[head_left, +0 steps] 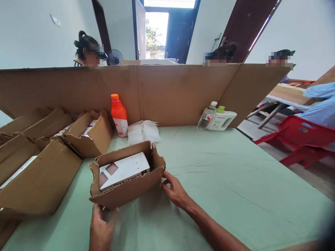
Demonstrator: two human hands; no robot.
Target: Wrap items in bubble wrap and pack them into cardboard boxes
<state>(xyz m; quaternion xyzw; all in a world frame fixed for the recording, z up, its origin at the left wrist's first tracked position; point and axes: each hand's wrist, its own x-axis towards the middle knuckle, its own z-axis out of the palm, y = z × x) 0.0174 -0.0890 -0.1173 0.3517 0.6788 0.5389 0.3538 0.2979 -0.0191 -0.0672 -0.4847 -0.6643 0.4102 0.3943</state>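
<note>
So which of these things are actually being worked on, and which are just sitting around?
In hand:
- open cardboard box, gripped by the left hand and right hand
- white box lying inside it

Lying about:
- orange bottle
- plastic bags
- water bottle
- white jug
- other cardboard boxes on the left
- red chair

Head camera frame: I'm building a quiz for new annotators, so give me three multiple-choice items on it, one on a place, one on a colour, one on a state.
1. Where does the white box lie?
A. inside the open cardboard box
B. on the red chair
C. beside the water bottle

2. What colour is the cap of the orange bottle?
A. blue
B. orange
C. black

3. How is the cardboard box held?
A. left hand only
B. untouched
C. by both hands

Answers:
1 A, it sits between the box's walls.
2 B, cap matches body.
3 C, left hand grips its near edge, right hand its side.
</note>
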